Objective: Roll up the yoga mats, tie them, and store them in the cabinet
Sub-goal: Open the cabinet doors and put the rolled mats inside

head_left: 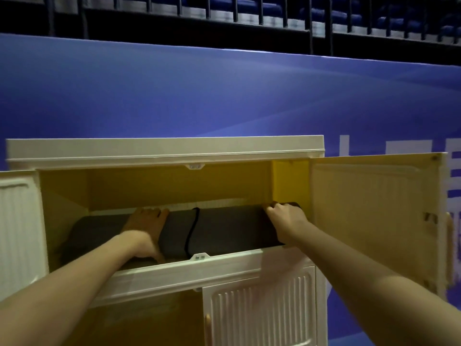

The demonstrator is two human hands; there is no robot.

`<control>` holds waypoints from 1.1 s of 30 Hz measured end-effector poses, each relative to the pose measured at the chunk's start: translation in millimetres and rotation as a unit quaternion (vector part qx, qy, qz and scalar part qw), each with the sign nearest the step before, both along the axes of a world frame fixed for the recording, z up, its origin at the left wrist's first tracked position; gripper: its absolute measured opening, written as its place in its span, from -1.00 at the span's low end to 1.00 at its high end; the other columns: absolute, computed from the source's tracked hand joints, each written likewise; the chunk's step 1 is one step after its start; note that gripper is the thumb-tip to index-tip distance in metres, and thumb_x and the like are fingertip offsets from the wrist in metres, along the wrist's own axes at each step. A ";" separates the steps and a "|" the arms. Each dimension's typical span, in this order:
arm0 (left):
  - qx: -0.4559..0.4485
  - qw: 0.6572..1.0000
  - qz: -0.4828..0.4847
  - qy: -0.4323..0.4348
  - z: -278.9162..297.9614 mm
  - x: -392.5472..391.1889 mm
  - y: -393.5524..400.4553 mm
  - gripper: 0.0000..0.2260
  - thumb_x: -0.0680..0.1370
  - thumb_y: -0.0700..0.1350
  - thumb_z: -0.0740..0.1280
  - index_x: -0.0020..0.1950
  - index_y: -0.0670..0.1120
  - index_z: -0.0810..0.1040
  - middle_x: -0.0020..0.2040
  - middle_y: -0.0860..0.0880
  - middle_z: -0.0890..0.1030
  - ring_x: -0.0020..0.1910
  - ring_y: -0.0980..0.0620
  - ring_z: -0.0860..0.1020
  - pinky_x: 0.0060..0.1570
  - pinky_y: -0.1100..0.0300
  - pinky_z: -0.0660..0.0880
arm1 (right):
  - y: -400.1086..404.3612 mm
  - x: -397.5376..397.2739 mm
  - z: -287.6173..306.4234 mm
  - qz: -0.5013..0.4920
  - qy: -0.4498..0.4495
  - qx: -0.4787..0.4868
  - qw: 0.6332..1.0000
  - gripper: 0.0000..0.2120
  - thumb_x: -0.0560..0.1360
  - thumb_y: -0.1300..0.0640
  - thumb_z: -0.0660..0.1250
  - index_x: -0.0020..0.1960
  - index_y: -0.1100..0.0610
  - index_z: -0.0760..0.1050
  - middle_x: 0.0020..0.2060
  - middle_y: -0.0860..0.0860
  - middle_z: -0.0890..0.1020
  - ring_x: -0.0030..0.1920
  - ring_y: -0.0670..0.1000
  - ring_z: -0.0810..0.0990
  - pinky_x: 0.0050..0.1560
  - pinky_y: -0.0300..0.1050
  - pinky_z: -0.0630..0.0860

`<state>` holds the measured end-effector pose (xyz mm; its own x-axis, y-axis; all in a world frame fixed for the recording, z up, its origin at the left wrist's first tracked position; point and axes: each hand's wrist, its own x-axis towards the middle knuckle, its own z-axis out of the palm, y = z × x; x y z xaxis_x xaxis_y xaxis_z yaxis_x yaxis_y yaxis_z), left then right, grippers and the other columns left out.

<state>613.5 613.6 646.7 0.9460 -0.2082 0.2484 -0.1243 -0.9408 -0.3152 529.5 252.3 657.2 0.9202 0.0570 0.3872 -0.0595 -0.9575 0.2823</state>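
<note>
So I'm looking at the cabinet [164, 148] filling the lower half of the frame, both top doors swung open, the right door [374, 216] way out toward the right edge. The rolled grey mat [224, 228] is lying sideways inside the top compartment, center of the frame, with a black cord [193, 231] tied around its middle. My left hand [147, 231] is at center-left, draped over the roll with fingers wrapped around the top of it. My right hand [287, 221] is at center-right, fingers curled over the mat's right end, grasping it near the yellow inner wall. Down at the bottom, one lower door [259, 308] is closed. Behind it all there's a blue wall [224, 96] and dark railing [249, 18] along the top.
</note>
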 end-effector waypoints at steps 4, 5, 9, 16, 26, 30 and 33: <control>0.046 0.996 0.003 0.083 21.0 -8.6 8.9 0.09 0.01 0.70 0.31 0.37 0.05 0.52 0.02 0.11 0.62 -0.05 0.07 0.57 0.00 0.16 0.55 | -9.9 -2.7 -4.5 0.019 -0.018 0.025 0.999 -0.57 0.49 0.22 0.40 0.32 0.08 0.39 0.12 0.05 0.56 0.07 0.13 0.58 -0.14 -0.03 0.50; 0.051 0.995 -0.020 0.081 31.0 -20.8 8.6 -0.04 0.14 0.67 0.30 0.31 0.04 0.54 -0.01 0.10 0.62 -0.07 0.07 0.57 -0.03 0.19 0.54 | -13.1 -3.9 -7.6 0.024 -0.030 0.037 0.999 -0.54 0.48 0.19 0.42 0.34 0.07 0.39 0.14 0.05 0.56 0.11 0.13 0.56 -0.07 -0.02 0.53; 0.016 0.997 -0.056 0.057 48.3 -53.2 4.2 -0.27 0.41 0.50 0.33 0.39 0.04 0.45 0.22 0.04 0.61 0.15 0.01 0.59 0.07 0.16 0.52 | -14.2 -7.5 -18.6 0.013 -0.056 0.061 0.996 -0.45 0.46 0.11 0.47 0.38 0.02 0.34 0.22 0.03 0.53 0.21 0.16 0.52 0.10 0.04 0.51; 0.028 0.988 -0.139 -0.069 43.9 -80.0 13.0 -0.52 0.57 0.33 0.29 0.39 0.11 0.55 0.16 0.12 0.64 0.08 0.14 0.59 0.04 0.25 0.55 | -20.7 -15.8 -21.8 -0.003 -0.007 0.056 0.998 -0.40 0.55 0.15 0.35 0.53 -0.02 0.22 0.36 0.03 0.48 0.37 0.17 0.42 0.25 0.10 0.45; -0.143 0.979 -0.115 -0.087 32.7 -152.5 -0.9 -0.61 0.61 0.23 0.26 0.27 0.00 0.60 0.20 -0.04 0.66 0.15 -0.13 0.61 0.06 0.00 0.56 | 43.7 -68.5 -19.4 0.083 -0.138 0.271 0.949 -0.42 0.47 0.19 0.43 0.44 0.21 0.36 0.30 0.18 0.56 0.26 0.25 0.55 0.18 0.11 0.55; -0.204 0.967 -0.092 -0.124 9.4 -209.3 -4.6 -0.64 0.61 0.18 0.30 0.23 -0.04 0.61 0.13 -0.02 0.67 0.09 -0.08 0.62 0.13 -0.03 0.56 | 94.0 -111.8 -28.2 0.146 -0.144 0.253 0.945 -0.54 0.49 0.21 0.35 0.39 0.16 0.45 0.21 0.14 0.64 0.20 0.22 0.60 0.09 0.06 0.56; -0.233 0.954 -0.067 -0.176 0.8 -251.3 2.9 -0.68 0.61 0.14 0.32 0.23 -0.03 0.61 0.13 0.01 0.67 0.10 -0.03 0.62 0.18 0.00 0.54 | 119.8 -148.8 -16.4 0.193 -0.165 0.239 0.937 -0.64 0.49 0.22 0.35 0.29 0.16 0.52 0.13 0.13 0.65 0.12 0.21 0.61 -0.01 0.02 0.51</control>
